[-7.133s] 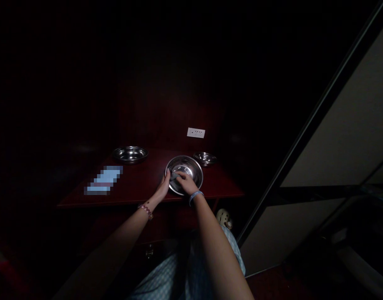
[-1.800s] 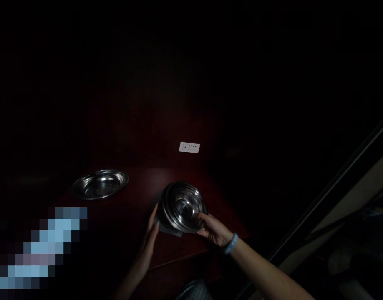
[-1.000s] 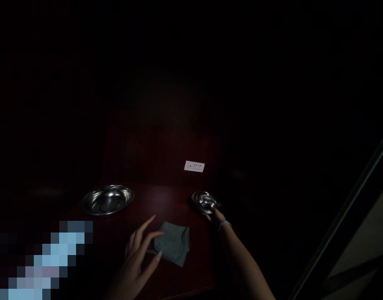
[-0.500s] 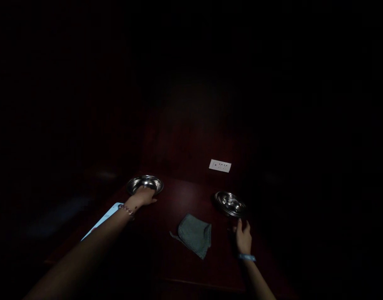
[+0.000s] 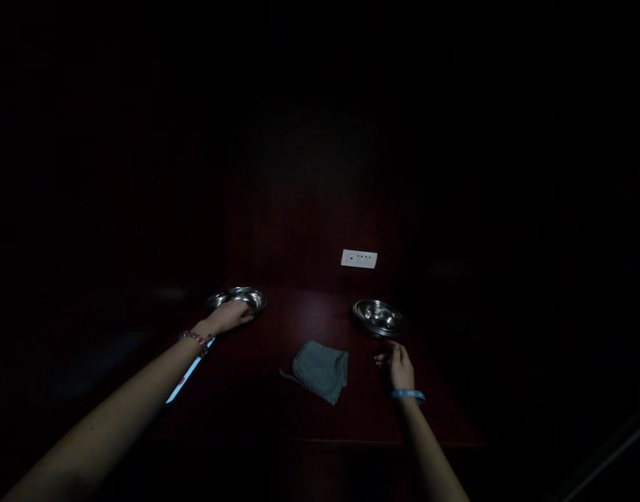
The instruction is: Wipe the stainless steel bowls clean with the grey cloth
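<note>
My left hand (image 5: 229, 316) lies over the near rim of a shiny steel bowl (image 5: 254, 296) at the table's far left. Its fingers curl down at the rim and partly hide the bowl; the fingertips are hard to make out in the dark. My right hand (image 5: 399, 366) hovers just on the near side of a second steel bowl (image 5: 378, 317), its fingers loosely apart and holding nothing. That bowl shows several rim lines, perhaps a stack. Between the hands a grey-green cloth (image 5: 320, 371) is spread on the dark red table (image 5: 309, 321).
A lit screen (image 5: 190, 373), partly behind my left forearm, lies along the left side. A white socket plate (image 5: 359, 259) is on the wall behind the table. The table's front edge (image 5: 377, 443) shows faintly; the surroundings are very dark.
The view has shifted, so most things sit higher in the picture. My left thumb has drawn in closer to the fingers. My right hand remains just short of the right bowl.
</note>
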Available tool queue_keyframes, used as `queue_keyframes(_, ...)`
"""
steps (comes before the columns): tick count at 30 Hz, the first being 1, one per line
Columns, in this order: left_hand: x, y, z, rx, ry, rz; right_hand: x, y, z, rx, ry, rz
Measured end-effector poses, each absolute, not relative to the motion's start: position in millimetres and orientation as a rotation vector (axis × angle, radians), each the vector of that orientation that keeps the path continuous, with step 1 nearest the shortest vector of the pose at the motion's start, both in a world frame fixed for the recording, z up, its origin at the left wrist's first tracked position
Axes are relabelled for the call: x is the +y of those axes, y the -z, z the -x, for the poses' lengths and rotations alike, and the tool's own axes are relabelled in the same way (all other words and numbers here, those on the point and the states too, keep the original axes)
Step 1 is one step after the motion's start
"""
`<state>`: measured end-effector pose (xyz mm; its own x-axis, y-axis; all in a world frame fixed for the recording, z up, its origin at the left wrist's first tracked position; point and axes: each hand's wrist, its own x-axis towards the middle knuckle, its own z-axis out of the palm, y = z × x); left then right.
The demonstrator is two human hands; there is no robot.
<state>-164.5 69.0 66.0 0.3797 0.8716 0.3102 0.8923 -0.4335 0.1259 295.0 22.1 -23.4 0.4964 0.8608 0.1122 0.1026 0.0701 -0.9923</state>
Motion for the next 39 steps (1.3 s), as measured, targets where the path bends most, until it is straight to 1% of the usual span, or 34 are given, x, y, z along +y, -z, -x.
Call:
queue_keyframes(6,84,-70,175,-1.869,0.513,2.624,17,19,-291,-0.970,-0.698,1.369)
queue_keyframes(13,79,-91,186,-1.906,0.714,2.452,20,22,-292,-1.004,-0.660,1.373)
queue_keyframes(15,73,-101,182,-1.848,0.800,2.371,19,21,-291,-1.010,-0.655,1.388)
queue_keyframes(18,56,-114,166,-1.638,0.972,2.236,15,18,-289,-1.040,-0.603,1.427)
queue_keyframes(21,27,-115,141,-1.436,1.060,2.228,10,14,-285,-1.165,-0.510,1.432)
queue_keyframes(24,-9,-94,117,-1.345,1.077,2.269,5,9,-280,-1.310,-0.488,1.403)
queue_keyframes(28,-50,-42,99,-1.335,1.052,2.375,-8,1,-264,-1.416,-0.468,1.335)
queue_keyframes(31,-70,-10,95,-1.406,0.996,2.478,-27,1,-234,-1.756,-0.368,1.236)
queue_keyframes(33,-80,2,93,-1.435,1.007,2.486,-42,4,-209,-2.082,-0.300,1.182)
queue_keyframes(35,-88,8,93,-1.479,1.017,2.482,-53,10,-187,-2.288,-0.235,1.180)
queue_keyframes(39,-96,18,95,-1.489,1.052,2.493,-68,23,-172,-2.380,-0.176,1.294)
